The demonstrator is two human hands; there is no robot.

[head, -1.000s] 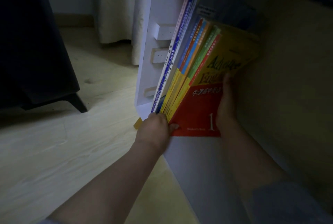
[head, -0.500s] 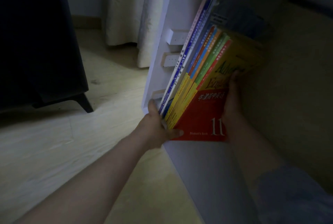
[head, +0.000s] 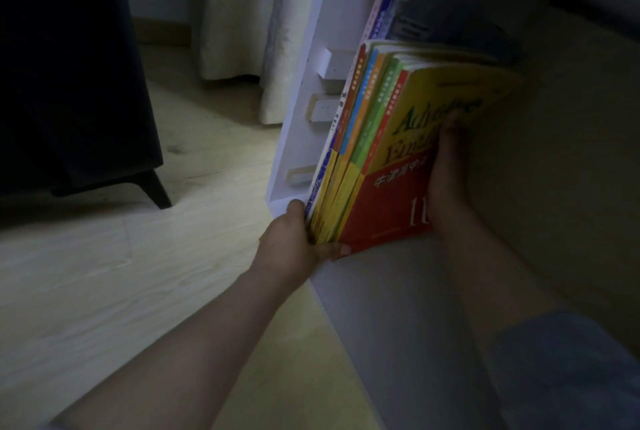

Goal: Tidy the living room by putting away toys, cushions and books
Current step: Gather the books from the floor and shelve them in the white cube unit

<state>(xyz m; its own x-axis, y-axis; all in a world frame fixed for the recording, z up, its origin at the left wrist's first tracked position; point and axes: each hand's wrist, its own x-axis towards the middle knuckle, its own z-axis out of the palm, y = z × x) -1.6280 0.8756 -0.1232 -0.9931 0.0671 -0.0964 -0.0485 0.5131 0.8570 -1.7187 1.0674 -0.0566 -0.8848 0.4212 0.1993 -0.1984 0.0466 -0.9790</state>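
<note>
Books (head: 388,159) stand tilted on white shelf (head: 398,291) floor. Left hand (head: 298,239) clamped round lower spine corner, steering. Right hand (head: 445,170) flat on front cover, fingers straight (stops fanning). Farther in: taller books (head: 384,10) leaning against side panel (head: 304,100).

Bare shelf base (head: 398,291) before books (head: 391,208); side panel (head: 298,152) blocks left

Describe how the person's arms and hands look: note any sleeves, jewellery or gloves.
Both forearms are bare. The left hand and the right hand wear no gloves, and no ring or watch shows, though the light is dim. A blue-grey sleeve covers the right arm from about the elbow upward. No clear sleeve shows on the left arm.
</note>
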